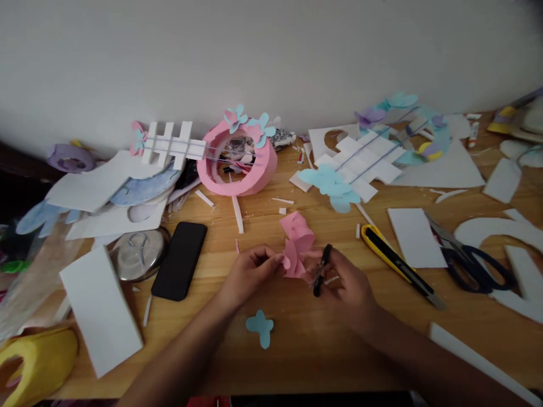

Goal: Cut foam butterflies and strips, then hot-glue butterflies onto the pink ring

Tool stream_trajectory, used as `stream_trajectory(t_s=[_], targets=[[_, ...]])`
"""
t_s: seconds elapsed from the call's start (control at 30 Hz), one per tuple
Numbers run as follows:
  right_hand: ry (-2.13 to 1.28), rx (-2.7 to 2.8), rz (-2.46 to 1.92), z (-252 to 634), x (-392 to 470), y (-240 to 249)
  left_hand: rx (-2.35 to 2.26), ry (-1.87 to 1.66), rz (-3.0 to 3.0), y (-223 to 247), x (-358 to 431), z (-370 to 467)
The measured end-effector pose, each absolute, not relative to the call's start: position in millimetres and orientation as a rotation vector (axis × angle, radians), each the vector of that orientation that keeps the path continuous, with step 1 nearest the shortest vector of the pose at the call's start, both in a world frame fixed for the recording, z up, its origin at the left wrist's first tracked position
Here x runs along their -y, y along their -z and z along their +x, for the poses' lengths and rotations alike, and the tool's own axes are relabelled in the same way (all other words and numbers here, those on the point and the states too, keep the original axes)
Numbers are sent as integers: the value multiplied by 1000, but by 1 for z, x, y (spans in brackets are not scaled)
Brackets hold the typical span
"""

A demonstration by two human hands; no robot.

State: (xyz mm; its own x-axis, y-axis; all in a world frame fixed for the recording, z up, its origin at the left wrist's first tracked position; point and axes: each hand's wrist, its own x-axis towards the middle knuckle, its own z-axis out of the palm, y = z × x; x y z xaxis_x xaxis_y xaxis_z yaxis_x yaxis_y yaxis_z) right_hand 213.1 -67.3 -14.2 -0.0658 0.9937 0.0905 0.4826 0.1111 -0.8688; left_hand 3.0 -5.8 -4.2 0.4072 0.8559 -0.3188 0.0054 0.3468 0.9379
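Between my hands is a curled piece of pink paper (298,240) with cut, rounded edges. The fingers of my left hand (254,271) pinch its left edge. A small pair of black-handled scissors (324,261) is in my right hand (350,282), its blades pointing left at the paper's lower right; the blades are blurred, so I cannot tell how far apart they are. Below, on the wooden table (212,350), lies a light-blue paper butterfly cutout (260,328).
A pink ring-shaped paper model (265,169) with butterflies stands behind my hands. To its right lies a white and blue model (356,155). A phone (179,260) is at left; a yellow box cutter (399,263) and large scissors (470,260) lie at right. Foam board pieces (102,311) surround them.
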Motion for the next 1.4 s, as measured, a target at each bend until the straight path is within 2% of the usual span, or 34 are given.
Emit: stream_trajectory(t_s=[0.27,0.6,0.83,1.2,1.4], targets=[[-575,1936,-1232,214,68,13,-950,-635,1182,8,15,13],[-649,1905,-1298,217,69,15,-885,-646,1072,11,15,12],[-760,1979,-1188,214,66,9,-891,-619,1042,16,20,11],[-1288,1442,-1356,209,69,14,-819,-617,1019,12,17,12],[-1324,1292,-1393,205,61,13,-858,-541,1231,10,14,9]])
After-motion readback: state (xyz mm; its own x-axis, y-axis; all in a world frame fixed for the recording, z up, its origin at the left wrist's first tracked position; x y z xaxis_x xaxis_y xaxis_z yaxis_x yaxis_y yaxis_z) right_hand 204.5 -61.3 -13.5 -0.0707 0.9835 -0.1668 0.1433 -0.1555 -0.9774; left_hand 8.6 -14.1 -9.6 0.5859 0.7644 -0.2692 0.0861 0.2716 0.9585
